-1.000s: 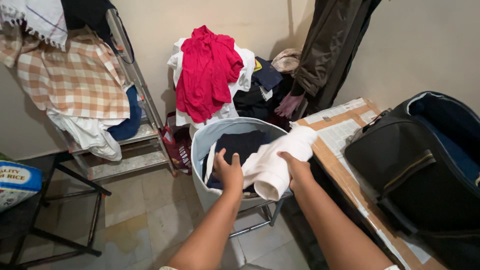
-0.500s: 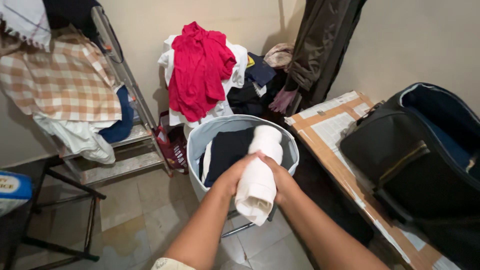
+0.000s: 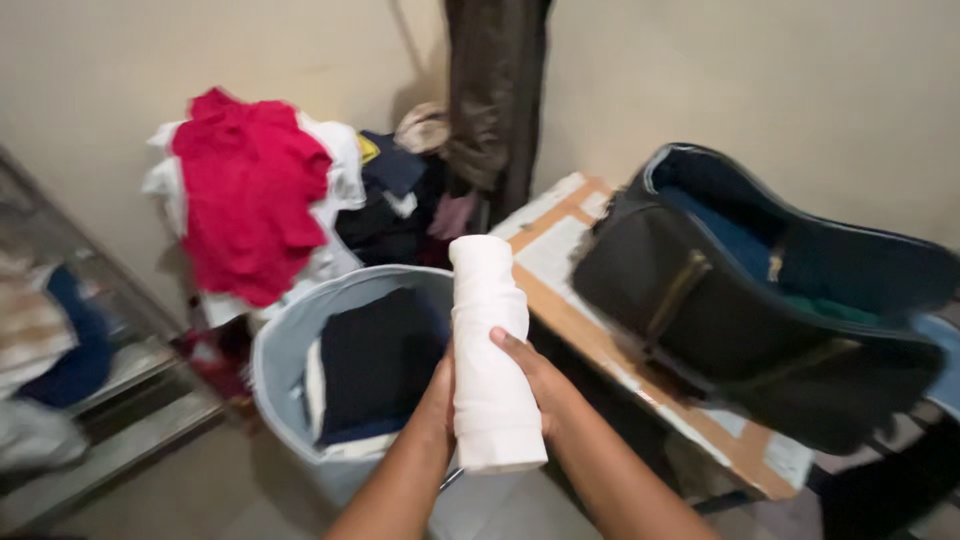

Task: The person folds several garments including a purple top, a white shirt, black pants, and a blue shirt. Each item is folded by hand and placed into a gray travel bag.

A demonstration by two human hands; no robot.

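Observation:
A rolled white cloth [image 3: 488, 350] stands nearly upright between my two hands, over the near rim of a pale blue laundry basket [image 3: 283, 335]. My left hand [image 3: 439, 392] presses its left side, mostly hidden behind the roll. My right hand [image 3: 531, 372] wraps its right side, fingers across the front. Inside the basket lies a folded dark navy garment [image 3: 375, 360] with a strip of white cloth beside it.
An open black suitcase [image 3: 750, 300] lies on a cardboard-covered table [image 3: 560, 290] at the right. A pile of clothes with a red garment [image 3: 245, 200] sits behind the basket. A dark coat [image 3: 490, 90] hangs at the wall. A metal rack [image 3: 90, 400] stands left.
The view has swung to the right. Both hands have raised the white roll upright and brought it toward the table side of the basket.

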